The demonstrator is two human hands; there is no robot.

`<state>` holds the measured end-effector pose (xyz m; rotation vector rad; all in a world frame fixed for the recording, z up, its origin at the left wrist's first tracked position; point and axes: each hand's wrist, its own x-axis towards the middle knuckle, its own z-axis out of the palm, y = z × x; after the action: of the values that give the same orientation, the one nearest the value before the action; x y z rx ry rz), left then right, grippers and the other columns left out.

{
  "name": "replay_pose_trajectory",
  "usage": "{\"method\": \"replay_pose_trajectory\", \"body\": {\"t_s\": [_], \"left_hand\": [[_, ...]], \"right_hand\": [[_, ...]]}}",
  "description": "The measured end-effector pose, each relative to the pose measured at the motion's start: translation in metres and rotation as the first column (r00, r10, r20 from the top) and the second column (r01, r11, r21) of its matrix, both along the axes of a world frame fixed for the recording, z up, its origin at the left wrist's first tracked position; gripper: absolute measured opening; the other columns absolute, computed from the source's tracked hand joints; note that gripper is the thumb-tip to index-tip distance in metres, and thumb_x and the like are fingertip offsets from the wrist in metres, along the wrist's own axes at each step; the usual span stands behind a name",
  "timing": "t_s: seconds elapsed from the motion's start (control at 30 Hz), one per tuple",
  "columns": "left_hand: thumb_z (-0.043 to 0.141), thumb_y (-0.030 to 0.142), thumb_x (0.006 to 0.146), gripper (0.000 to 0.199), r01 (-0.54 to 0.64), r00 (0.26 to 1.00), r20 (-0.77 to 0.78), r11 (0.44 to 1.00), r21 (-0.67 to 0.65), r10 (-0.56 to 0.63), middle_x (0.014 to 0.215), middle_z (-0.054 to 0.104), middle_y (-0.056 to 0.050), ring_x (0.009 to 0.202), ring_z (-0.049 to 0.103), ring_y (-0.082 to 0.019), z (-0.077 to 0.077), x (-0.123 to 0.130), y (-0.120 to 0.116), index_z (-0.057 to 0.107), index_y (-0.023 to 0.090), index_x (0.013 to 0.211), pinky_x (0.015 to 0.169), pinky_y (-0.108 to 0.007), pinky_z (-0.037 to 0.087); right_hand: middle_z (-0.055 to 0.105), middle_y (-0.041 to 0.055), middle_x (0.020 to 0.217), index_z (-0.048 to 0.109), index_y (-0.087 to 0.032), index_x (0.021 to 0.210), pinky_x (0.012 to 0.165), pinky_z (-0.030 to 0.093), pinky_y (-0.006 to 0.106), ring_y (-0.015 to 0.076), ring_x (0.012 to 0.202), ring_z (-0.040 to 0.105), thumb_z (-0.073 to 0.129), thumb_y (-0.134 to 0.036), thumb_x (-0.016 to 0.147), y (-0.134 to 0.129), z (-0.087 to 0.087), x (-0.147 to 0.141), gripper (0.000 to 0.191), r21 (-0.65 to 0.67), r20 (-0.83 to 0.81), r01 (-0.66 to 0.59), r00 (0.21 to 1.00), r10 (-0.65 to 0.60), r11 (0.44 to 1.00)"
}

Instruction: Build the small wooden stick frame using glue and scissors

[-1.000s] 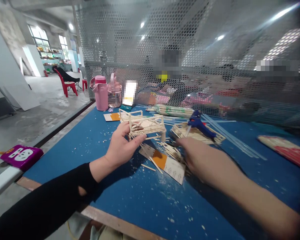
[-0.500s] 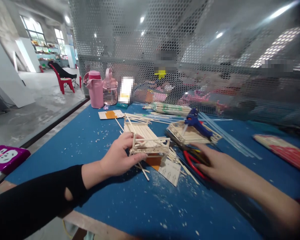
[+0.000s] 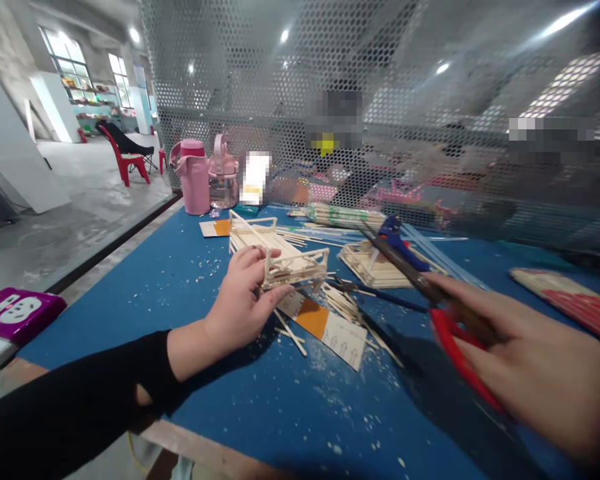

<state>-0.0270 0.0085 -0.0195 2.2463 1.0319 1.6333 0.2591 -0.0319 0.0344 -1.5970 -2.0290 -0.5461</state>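
My left hand (image 3: 247, 293) grips the near end of a small wooden-stick model (image 3: 295, 267), thumb below and fingers at its side; the model has a slatted deck and little rails. In my right hand (image 3: 520, 347) is a pair of scissors (image 3: 450, 320) with red handles, raised above the table, its dark blades pointing up and left. The fingers are partly blurred. Beneath the model lie loose wooden sticks (image 3: 343, 303) and a white-and-orange card (image 3: 337, 330). A blue glue gun (image 3: 400, 243) rests on a second stick piece (image 3: 375, 267). Dark-handled pliers (image 3: 390, 298) lie in front of it.
Behind the blue table (image 3: 220, 413) stands a perforated metal screen (image 3: 260, 87). A pink jug (image 3: 194, 180) and a clear bottle (image 3: 223, 183) stand at the back left. Bagged sticks (image 3: 347, 217) and clear glue sticks (image 3: 437, 250) lie farther back. A purple socket strip (image 3: 20, 313) sits left.
My right hand has lifted the scissors off the table and drawn them right and nearer. My left hand has tilted the model and raised its near end slightly.
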Motion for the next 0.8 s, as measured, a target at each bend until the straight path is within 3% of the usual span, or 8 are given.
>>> {"method": "replay_pose_trajectory", "body": {"t_s": [0.13,0.27,0.43,0.6,0.8], "left_hand": [[0.06,0.03,0.086,0.018,-0.122,0.99,-0.057,0.99,0.068,0.126,0.113,0.064,-0.013,0.113,0.052,-0.027,0.004,-0.001,-0.001,0.066,0.017,0.097,0.101,-0.051,0.038],[0.06,0.027,0.086,0.013,-0.208,0.97,-0.118,0.976,0.067,0.214,0.116,0.064,-0.011,0.118,0.05,-0.029,0.008,0.0,-0.006,0.065,0.018,0.094,0.105,-0.057,0.031],[0.057,0.025,0.087,0.012,-0.267,0.944,-0.185,0.961,0.068,0.275,0.122,0.063,-0.009,0.124,0.045,-0.028,0.011,0.0,-0.009,0.065,0.02,0.095,0.109,-0.059,0.023],[0.055,0.025,0.088,0.015,-0.259,0.927,-0.25,0.96,0.109,0.279,0.124,0.063,-0.009,0.124,0.045,-0.03,0.01,0.0,-0.01,0.065,0.019,0.098,0.109,-0.061,0.022],[0.053,0.025,0.089,0.015,-0.246,0.926,-0.255,0.958,0.151,0.278,0.122,0.065,-0.01,0.122,0.046,-0.03,0.009,0.0,-0.009,0.064,0.018,0.097,0.108,-0.06,0.026]], "right_hand": [[0.072,0.0009,0.093,0.059,-0.032,0.123,0.049,0.048,0.025,0.0169,0.065,0.066,0.054,-0.047,0.086,-0.022,-0.004,-0.021,0.041,0.065,0.056,-0.121,0.992,0.117,0.991],[0.07,0.0025,0.087,0.058,-0.025,0.119,0.047,0.05,0.025,0.017,0.065,0.068,0.044,-0.057,0.09,-0.034,-0.005,-0.05,0.046,0.045,0.125,-0.239,0.965,0.232,0.97],[0.07,0.0068,0.091,0.058,-0.018,0.118,0.047,0.053,0.024,0.0178,0.07,0.071,0.038,-0.054,0.094,-0.037,-0.009,-0.071,0.048,0.034,0.173,-0.203,0.966,0.194,0.979],[0.069,0.0082,0.08,0.062,-0.015,0.112,0.038,0.048,0.027,0.019,0.058,0.068,0.026,-0.049,0.097,-0.041,-0.009,-0.078,0.052,0.083,0.234,-0.148,0.964,0.125,0.985],[0.067,0.0053,0.07,0.061,-0.017,0.119,0.035,0.042,0.028,0.0202,0.053,0.065,0.037,-0.042,0.094,-0.046,-0.01,-0.069,0.042,0.017,0.28,-0.17,0.947,0.158,0.985]]}}
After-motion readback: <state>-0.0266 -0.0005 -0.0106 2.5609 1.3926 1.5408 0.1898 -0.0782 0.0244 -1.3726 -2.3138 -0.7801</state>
